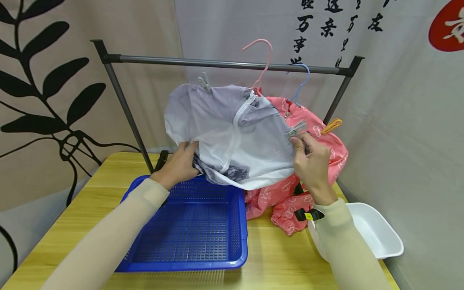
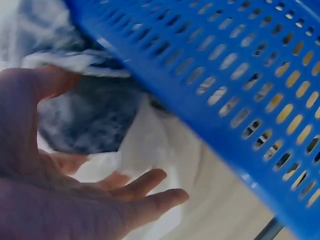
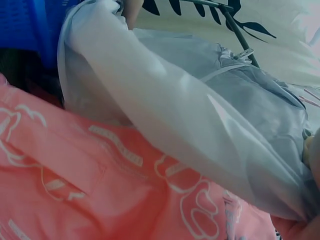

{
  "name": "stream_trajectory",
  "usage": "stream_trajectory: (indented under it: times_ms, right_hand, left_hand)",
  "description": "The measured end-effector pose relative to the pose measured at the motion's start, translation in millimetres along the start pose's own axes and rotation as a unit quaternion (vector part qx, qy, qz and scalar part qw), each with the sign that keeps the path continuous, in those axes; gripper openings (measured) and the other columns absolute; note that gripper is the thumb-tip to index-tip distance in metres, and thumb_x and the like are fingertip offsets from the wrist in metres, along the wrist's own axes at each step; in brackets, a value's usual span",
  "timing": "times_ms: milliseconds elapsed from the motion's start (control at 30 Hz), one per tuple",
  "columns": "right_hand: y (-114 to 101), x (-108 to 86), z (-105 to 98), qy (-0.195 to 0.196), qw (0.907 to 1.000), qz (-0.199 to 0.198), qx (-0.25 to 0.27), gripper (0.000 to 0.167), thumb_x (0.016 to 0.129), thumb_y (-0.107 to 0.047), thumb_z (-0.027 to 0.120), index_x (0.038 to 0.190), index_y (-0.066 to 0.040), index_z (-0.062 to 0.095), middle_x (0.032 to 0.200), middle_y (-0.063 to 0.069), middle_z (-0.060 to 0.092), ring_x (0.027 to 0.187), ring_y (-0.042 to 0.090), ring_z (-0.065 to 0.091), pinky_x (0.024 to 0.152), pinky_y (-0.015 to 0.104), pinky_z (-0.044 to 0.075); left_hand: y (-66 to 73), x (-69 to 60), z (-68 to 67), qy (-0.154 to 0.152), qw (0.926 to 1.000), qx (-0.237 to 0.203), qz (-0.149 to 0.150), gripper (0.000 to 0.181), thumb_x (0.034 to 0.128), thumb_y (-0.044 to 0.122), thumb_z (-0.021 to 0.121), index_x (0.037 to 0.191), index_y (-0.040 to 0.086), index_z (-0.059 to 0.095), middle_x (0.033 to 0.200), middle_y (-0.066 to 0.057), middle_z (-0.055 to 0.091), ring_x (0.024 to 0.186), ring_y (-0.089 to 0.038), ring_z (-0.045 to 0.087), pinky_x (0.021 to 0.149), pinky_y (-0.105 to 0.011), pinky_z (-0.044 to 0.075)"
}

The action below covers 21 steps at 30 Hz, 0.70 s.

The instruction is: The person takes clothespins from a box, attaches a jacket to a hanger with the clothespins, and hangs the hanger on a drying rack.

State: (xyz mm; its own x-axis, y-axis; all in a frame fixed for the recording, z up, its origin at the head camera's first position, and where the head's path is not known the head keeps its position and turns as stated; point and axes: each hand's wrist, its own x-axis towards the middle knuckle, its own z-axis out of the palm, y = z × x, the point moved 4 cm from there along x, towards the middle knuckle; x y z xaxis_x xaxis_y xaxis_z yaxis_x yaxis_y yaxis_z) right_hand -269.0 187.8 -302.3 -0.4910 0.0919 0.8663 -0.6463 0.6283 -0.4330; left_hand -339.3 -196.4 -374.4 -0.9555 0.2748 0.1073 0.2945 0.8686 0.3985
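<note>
A pale grey zip jacket [image 1: 214, 121] hangs from a pink hanger [image 1: 270, 60] on the rack. My left hand [image 1: 181, 163] holds its lower left edge; in the left wrist view the thumb lies over dark patterned cloth [image 2: 95, 115], the other fingers spread below. At the jacket's right shoulder, my right hand [image 1: 313, 161] pinches a grey clothes peg [image 1: 297, 129]. Another grey peg [image 1: 204, 83] grips the left shoulder. Behind, a coral-pink patterned jacket [image 1: 337, 151] hangs from a blue hanger [image 1: 302, 82], with an orange peg [image 1: 331, 125] at its shoulder.
The dark metal rack [image 1: 181, 61] stands at the back of the wooden table [image 1: 282, 266]. Below the grey jacket sits a blue perforated basket [image 1: 243, 237]. A white basin [image 1: 380, 229] is partly behind my right forearm.
</note>
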Motion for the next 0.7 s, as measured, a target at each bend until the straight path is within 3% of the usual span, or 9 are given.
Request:
stream_trajectory:
  times_ms: [100, 200, 300, 400, 467, 533, 633, 700]
  right_hand:
    - [1.9, 1.3, 0.5, -0.002, 1.0, 0.004, -0.003, 0.03, 0.112, -0.013, 0.077, 0.089, 0.006, 0.077, 0.066, 0.013, 0.061, 0.06, 0.004, 0.037, 0.06, 0.015, 0.024]
    - [2.9, 2.0, 0.8, 0.0, 1.0, 0.007, -0.007, 0.03, 0.112, -0.013, 0.077, 0.09, 0.006, 0.077, 0.067, 0.014, 0.064, 0.061, 0.001, 0.038, 0.06, 0.015, 0.024]
    - [4.1, 1.9, -0.7, 0.002, 0.9999, 0.006, -0.011, 0.029, 0.112, -0.013, 0.077, 0.09, 0.007, 0.077, 0.069, 0.016, 0.066, 0.062, -0.001, 0.038, 0.061, 0.016, 0.024]
    - [3.3, 2.7, -1.2, 0.005, 0.9999, 0.004, -0.009, 0.029, 0.112, -0.013, 0.077, 0.091, 0.007, 0.077, 0.069, 0.016, 0.066, 0.062, 0.0, 0.038, 0.061, 0.016, 0.024]
    - [2.1, 3.2, -0.8, 0.007, 1.0, 0.003, -0.005, 0.029, 0.112, -0.013, 0.077, 0.091, 0.007, 0.077, 0.07, 0.016, 0.065, 0.062, 0.002, 0.038, 0.061, 0.016, 0.024]
    - [0.4, 3.6, 0.1, 0.008, 1.0, 0.002, -0.002, 0.029, 0.112, -0.013, 0.077, 0.091, 0.007, 0.077, 0.069, 0.016, 0.065, 0.062, 0.002, 0.038, 0.061, 0.016, 0.024]
    - [-2.2, 3.0, 1.1, 0.008, 1.0, 0.002, 0.002, 0.028, 0.112, -0.013, 0.078, 0.091, 0.006, 0.078, 0.069, 0.015, 0.064, 0.062, 0.002, 0.038, 0.061, 0.016, 0.024]
    - [-3.5, 2.3, 0.9, 0.007, 1.0, 0.005, 0.004, 0.028, 0.111, -0.013, 0.078, 0.09, 0.006, 0.078, 0.067, 0.015, 0.062, 0.061, 0.002, 0.037, 0.06, 0.016, 0.024]
  left_hand:
    - [5.8, -8.3, -8.9, 0.017, 0.9997, 0.018, 0.008, 0.094, 0.0967, 0.015, 0.087, 0.178, 0.009, 0.04, 0.177, -0.038, 0.036, 0.141, -0.061, 0.061, 0.102, -0.075, 0.057]
    - [18.5, -17.4, -15.7, 0.053, 0.9958, 0.054, 0.051, 0.082, 0.0936, 0.02, 0.097, 0.163, 0.01, 0.054, 0.161, -0.032, 0.05, 0.131, -0.054, 0.065, 0.097, -0.073, 0.059]
    - [34.4, -23.1, -10.9, 0.069, 0.9889, 0.078, 0.106, 0.073, 0.09, 0.023, 0.102, 0.149, 0.01, 0.062, 0.142, -0.027, 0.059, 0.106, -0.042, 0.071, 0.082, -0.059, 0.065]
    - [46.6, -24.5, 2.5, 0.047, 0.9858, 0.088, 0.135, 0.075, 0.0909, 0.025, 0.103, 0.154, 0.015, 0.064, 0.128, -0.024, 0.063, 0.08, -0.031, 0.069, 0.065, -0.046, 0.062]
    - [51.7, -22.4, 12.7, 0.034, 0.9842, 0.095, 0.146, 0.071, 0.0934, 0.022, 0.101, 0.155, 0.017, 0.066, 0.122, -0.024, 0.066, 0.073, -0.028, 0.068, 0.062, -0.043, 0.062]
    - [52.9, -17.6, 22.0, 0.039, 0.982, 0.091, 0.161, 0.057, 0.096, 0.013, 0.098, 0.147, 0.014, 0.071, 0.114, -0.024, 0.071, 0.073, -0.029, 0.071, 0.063, -0.044, 0.064]
    - [43.9, -2.8, 36.4, 0.087, 0.9783, 0.071, 0.174, 0.032, 0.0957, -0.001, 0.09, 0.121, 0.011, 0.076, 0.104, -0.017, 0.077, 0.083, -0.031, 0.077, 0.068, -0.048, 0.066]
    - [33.3, 10.7, 45.7, 0.123, 0.9781, 0.045, 0.162, 0.026, 0.0936, -0.006, 0.085, 0.11, 0.012, 0.074, 0.1, -0.013, 0.078, 0.088, -0.03, 0.079, 0.073, -0.051, 0.066]
